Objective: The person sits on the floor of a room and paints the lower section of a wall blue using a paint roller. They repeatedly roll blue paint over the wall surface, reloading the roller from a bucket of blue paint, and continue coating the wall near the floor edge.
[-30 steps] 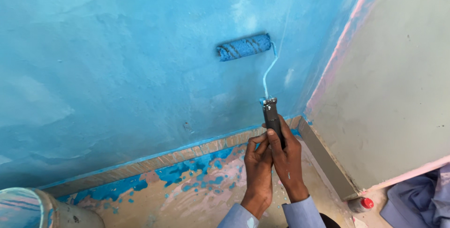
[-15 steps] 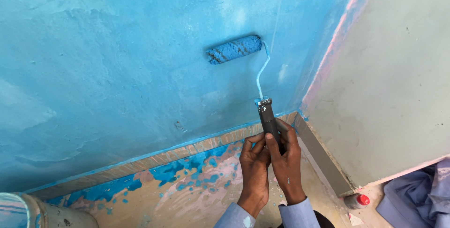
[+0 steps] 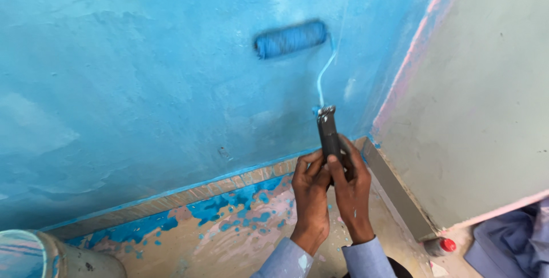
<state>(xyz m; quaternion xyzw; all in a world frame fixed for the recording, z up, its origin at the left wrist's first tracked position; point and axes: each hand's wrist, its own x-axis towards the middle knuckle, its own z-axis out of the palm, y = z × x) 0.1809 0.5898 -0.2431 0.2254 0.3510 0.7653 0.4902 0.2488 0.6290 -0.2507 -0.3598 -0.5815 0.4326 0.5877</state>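
Note:
A paint roller (image 3: 290,39) with a blue sleeve presses flat against the blue-painted wall (image 3: 143,83). Its thin bent wire runs down to a dark handle (image 3: 328,132). Both my hands grip that handle from below: my left hand (image 3: 309,189) wraps its left side, my right hand (image 3: 350,183) its right side, fingers closed around it. Pale blue sleeve cuffs show at both wrists. The hands hover just above the skirting strip where the wall meets the floor.
A grey unpainted wall (image 3: 486,100) meets the blue one at a corner on the right. The tan floor (image 3: 229,238) is splashed with blue paint. A paint-smeared bucket (image 3: 34,255) stands bottom left. A bottle with a red cap (image 3: 440,246) and blue cloth (image 3: 514,243) lie bottom right.
The roller has moved up and a little left on the wall, with both hands still closed on the handle.

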